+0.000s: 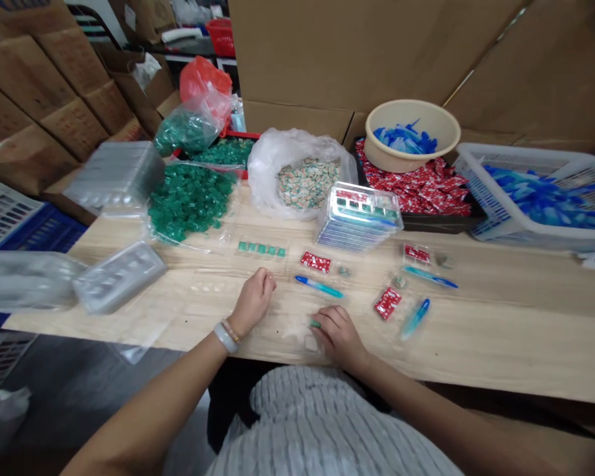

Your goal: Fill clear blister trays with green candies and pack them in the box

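My left hand (254,299) rests on the wooden table (500,330) with its fingers curled shut; what they hold, if anything, is hidden. My right hand (338,334) lies near the front edge, fingers bent over a small green piece (315,323) on a clear blister tray (302,334). Just beyond the hands lie a blue-green pen (319,286), a red packet (316,262) and a row of green squares (261,248). Further right are another red packet (387,303) and two more pens (415,317).
A stack of filled blister trays (357,217) stands mid-table. Behind it are a bag of green pieces (188,198), a bag of pale packets (305,178), a black tray of red packets (421,188), a beige bowl (412,132) and a white basket of pens (540,192). Empty clear trays (119,274) lie left.
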Motion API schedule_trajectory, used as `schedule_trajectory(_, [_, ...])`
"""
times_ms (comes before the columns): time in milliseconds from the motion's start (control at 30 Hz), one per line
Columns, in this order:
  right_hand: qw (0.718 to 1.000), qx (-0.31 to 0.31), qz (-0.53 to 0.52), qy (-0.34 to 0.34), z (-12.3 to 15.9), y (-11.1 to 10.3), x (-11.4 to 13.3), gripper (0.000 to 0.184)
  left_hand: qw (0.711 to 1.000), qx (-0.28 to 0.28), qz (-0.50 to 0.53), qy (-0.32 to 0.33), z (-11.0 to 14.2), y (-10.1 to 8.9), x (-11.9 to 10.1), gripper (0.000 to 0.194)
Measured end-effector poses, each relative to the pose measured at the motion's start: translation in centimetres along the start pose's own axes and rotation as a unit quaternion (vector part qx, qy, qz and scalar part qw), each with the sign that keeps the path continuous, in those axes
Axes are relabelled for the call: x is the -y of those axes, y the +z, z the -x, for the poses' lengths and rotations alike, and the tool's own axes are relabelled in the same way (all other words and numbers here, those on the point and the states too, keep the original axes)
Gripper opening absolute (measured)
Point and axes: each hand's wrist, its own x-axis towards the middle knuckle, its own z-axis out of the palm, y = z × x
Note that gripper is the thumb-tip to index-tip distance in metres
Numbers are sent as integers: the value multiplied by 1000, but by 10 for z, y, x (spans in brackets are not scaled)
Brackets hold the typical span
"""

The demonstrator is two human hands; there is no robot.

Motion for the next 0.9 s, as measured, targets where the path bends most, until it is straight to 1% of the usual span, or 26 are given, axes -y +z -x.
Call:
schedule_trajectory(33, [1000, 3, 5, -9, 0, -2, 1, 19, 1000, -10, 7, -8, 2, -6, 1, 26])
schedule_trajectory(100, [999, 29, 19, -26, -4, -8, 5, 22, 999, -28, 25, -35, 6, -17, 6, 29])
schedule_trajectory(167, [998, 52, 29, -34, -20, -13, 7, 28, 995, -51, 57, -71, 8, -24, 14, 29])
schedule_trajectory(233, [998, 53, 36, -28, -51, -13, 7, 31, 987, -62, 105, -105, 8, -25, 21, 24])
schedule_trajectory(300, [997, 65, 49, -9, -95, -5, 4, 32, 976, -55, 164, -133, 7, -21, 24, 17])
schedule_trajectory(367, [990, 115, 80, 20, -141, 10, -2, 36, 957, -48, 236, -162, 7, -15, 23, 13])
schedule_trajectory(400, [983, 152, 101, 32, -160, 18, -5, 39, 944, -48, 274, -180, 7, -11, 22, 12])
schedule_trajectory(467, [966, 223, 127, 31, -187, 33, -14, 40, 912, -44, 344, -218, 9, -6, 18, 10])
schedule_trajectory(533, [956, 265, 124, 13, -199, 43, -24, 34, 886, -28, 392, -248, 10, -3, 17, 9])
schedule_trajectory(567, [956, 270, 113, 6, -200, 45, -29, 31, 877, -18, 404, -260, 11, -2, 17, 10])
schedule_trajectory(667, [966, 250, 62, 11, -200, 44, -41, 28, 849, -18, 433, -303, 9, -2, 18, 17])
schedule_trajectory(767, [973, 225, 13, 42, -202, 38, -48, 27, 804, -43, 480, -348, -1, -2, 17, 15])
schedule_trajectory(833, [977, 206, -8, 56, -205, 33, -48, 28, 775, -57, 523, -349, -13, -2, 14, 8])
schedule_trajectory(900, [980, 193, -10, 48, -206, 27, -44, 28, 750, -74, 574, -322, -28, -1, 12, 16])
